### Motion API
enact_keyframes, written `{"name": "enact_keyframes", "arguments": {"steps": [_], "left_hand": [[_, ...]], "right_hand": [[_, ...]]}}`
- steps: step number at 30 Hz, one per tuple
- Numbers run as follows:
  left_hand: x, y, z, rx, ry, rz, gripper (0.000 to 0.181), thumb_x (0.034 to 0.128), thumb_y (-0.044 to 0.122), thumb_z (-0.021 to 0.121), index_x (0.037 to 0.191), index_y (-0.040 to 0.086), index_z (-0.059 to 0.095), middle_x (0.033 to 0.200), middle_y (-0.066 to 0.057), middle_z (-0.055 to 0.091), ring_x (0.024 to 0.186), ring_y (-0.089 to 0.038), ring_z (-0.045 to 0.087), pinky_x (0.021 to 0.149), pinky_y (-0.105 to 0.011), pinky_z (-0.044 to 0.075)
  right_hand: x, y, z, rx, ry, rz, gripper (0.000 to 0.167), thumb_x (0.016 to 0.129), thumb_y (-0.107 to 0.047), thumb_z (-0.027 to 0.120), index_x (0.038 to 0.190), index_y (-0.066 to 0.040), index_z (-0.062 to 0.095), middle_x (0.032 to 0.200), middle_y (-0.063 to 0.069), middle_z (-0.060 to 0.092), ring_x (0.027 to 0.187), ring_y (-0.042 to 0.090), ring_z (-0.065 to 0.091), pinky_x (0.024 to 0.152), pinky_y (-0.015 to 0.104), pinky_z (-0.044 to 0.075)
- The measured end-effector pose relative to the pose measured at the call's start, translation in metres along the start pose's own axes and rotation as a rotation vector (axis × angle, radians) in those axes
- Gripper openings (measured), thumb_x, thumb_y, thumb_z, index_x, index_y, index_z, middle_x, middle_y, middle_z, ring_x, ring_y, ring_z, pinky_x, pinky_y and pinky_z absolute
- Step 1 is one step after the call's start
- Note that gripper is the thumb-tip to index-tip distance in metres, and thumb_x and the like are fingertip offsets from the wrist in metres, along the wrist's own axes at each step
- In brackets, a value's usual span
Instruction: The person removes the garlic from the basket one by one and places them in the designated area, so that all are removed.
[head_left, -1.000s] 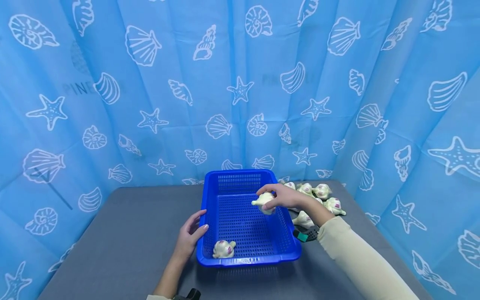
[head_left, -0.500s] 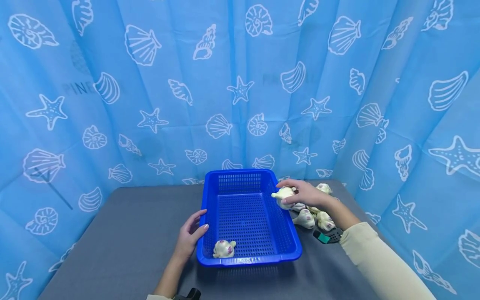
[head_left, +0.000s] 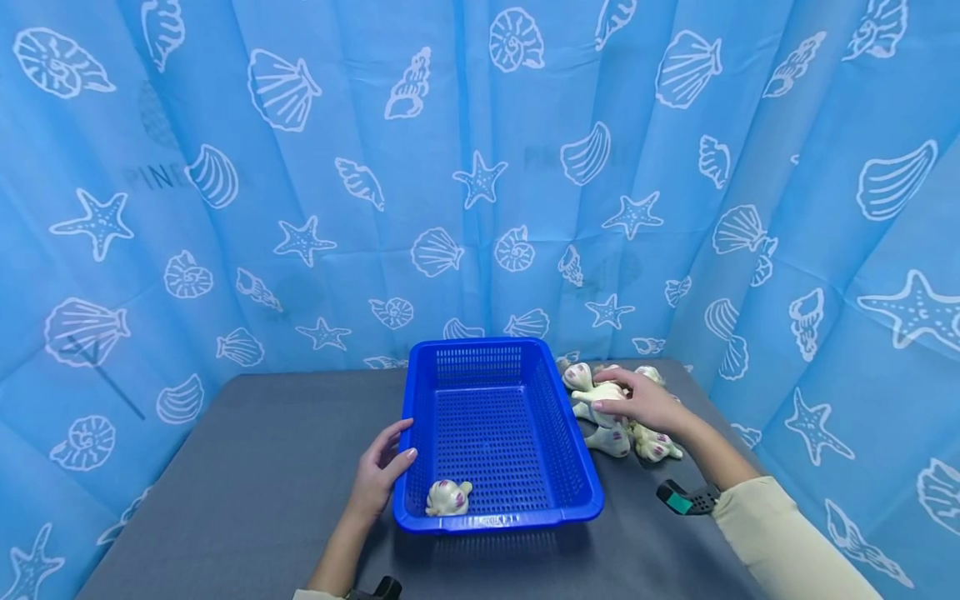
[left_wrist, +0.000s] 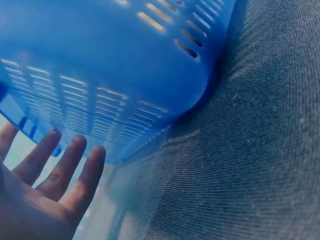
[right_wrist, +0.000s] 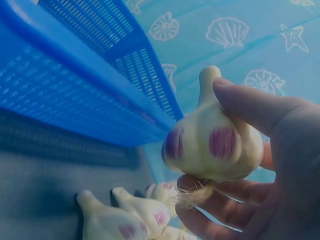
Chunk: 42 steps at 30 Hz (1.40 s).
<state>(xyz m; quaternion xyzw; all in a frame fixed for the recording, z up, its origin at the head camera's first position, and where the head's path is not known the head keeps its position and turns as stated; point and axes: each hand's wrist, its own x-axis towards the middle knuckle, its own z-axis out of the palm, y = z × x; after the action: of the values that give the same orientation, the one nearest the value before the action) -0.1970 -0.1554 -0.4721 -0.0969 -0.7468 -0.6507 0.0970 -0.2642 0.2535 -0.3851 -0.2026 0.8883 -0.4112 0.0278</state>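
My right hand (head_left: pixel 643 402) holds a garlic bulb (right_wrist: pixel 215 142) above the pile of garlic, outside the basket's right side. The thumb presses near its stem and the fingers support it from the other side; its roots point down in the right wrist view. My left hand (head_left: pixel 375 475) touches the left rim of the blue plastic basket (head_left: pixel 491 522). In the left wrist view its fingers (left_wrist: pixel 65 170) are fairly straight beside the slotted wall. One garlic bulb (head_left: pixel 448 497) lies inside the basket at the near left corner.
Several garlic bulbs (head_left: pixel 611 440) lie piled on the grey tabletop (head_left: pixel 285 467), right of the basket. A blue curtain (head_left: pixel 330 167) printed with shells hangs behind and beside the table. A dark wrist strap (head_left: pixel 686 498) is on my right wrist.
My right hand has moved right with the garlic bulb, from over the basket's inside to above the pile. The left hand, the basket and the bulb in it have stayed in place.
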Motion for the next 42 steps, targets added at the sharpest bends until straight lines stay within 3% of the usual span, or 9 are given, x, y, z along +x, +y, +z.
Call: {"name": "enact_keyframes", "arguments": {"steps": [5,11,14,21,27,34,38,42], "left_hand": [[0.001,-0.002,0.000,-0.003,-0.006,0.001,0.046,0.0946,0.011,0.060,0.139,0.001,0.049,0.142,-0.024,0.046,0.126,-0.045,0.046,0.097,-0.059,0.041],[0.001,-0.001,0.000,-0.008,-0.006,0.008,0.046,0.0947,0.010,0.059,0.139,-0.001,0.049,0.142,-0.025,0.045,0.128,-0.045,0.044,0.098,-0.060,0.040],[0.001,-0.001,0.000,-0.006,-0.004,0.006,0.047,0.0946,0.010,0.059,0.139,-0.001,0.049,0.142,-0.025,0.045,0.128,-0.045,0.044,0.098,-0.060,0.040],[0.001,-0.001,0.001,0.000,-0.004,0.012,0.047,0.0946,0.009,0.059,0.139,-0.001,0.049,0.143,-0.025,0.044,0.129,-0.045,0.043,0.099,-0.061,0.039],[0.001,-0.003,0.001,0.000,-0.001,0.019,0.046,0.0946,0.009,0.058,0.138,-0.001,0.049,0.142,-0.025,0.045,0.128,-0.046,0.043,0.098,-0.061,0.040],[0.009,-0.040,-0.001,-0.008,0.018,0.035,0.046,0.0951,0.018,0.060,0.139,0.010,0.051,0.144,-0.019,0.046,0.128,-0.042,0.045,0.098,-0.060,0.041],[0.009,-0.043,-0.001,-0.008,0.020,0.037,0.046,0.0945,0.023,0.061,0.138,0.014,0.053,0.143,-0.016,0.047,0.128,-0.041,0.046,0.096,-0.060,0.042],[0.009,-0.042,-0.001,-0.011,0.024,0.029,0.045,0.0939,0.026,0.062,0.138,0.018,0.054,0.143,-0.014,0.048,0.128,-0.039,0.046,0.096,-0.060,0.042]], "right_hand": [[-0.011,0.009,-0.002,-0.045,0.069,0.047,0.051,0.089,-0.023,0.071,0.127,0.006,0.055,0.109,0.021,0.059,0.071,0.022,0.059,0.061,0.040,0.051],[-0.027,0.019,-0.002,-0.204,0.128,0.115,0.053,0.087,-0.030,0.073,0.123,0.006,0.059,0.113,0.026,0.061,0.081,0.023,0.057,0.066,0.037,0.046],[-0.034,0.023,0.000,-0.261,0.136,0.130,0.053,0.085,-0.032,0.074,0.121,0.005,0.061,0.108,0.023,0.062,0.082,0.026,0.055,0.067,0.040,0.045],[-0.047,0.035,0.011,-0.330,0.168,0.110,0.049,0.081,-0.030,0.079,0.113,0.003,0.065,0.112,0.025,0.064,0.103,0.044,0.058,0.079,0.055,0.046],[-0.056,0.045,0.023,-0.351,0.177,0.155,0.051,0.079,-0.030,0.080,0.112,0.005,0.065,0.110,0.025,0.065,0.102,0.044,0.059,0.081,0.056,0.046],[-0.066,0.056,0.038,-0.405,0.204,0.195,0.055,0.075,-0.033,0.082,0.112,0.003,0.065,0.111,0.024,0.065,0.103,0.046,0.059,0.081,0.058,0.046],[-0.068,0.061,0.046,-0.452,0.219,0.186,0.053,0.074,-0.033,0.083,0.111,0.002,0.066,0.108,0.022,0.065,0.103,0.044,0.059,0.081,0.058,0.046],[-0.068,0.060,0.053,-0.500,0.218,0.242,0.053,0.074,-0.036,0.082,0.112,-0.002,0.066,0.109,0.024,0.062,0.107,0.048,0.056,0.080,0.062,0.045]]}}
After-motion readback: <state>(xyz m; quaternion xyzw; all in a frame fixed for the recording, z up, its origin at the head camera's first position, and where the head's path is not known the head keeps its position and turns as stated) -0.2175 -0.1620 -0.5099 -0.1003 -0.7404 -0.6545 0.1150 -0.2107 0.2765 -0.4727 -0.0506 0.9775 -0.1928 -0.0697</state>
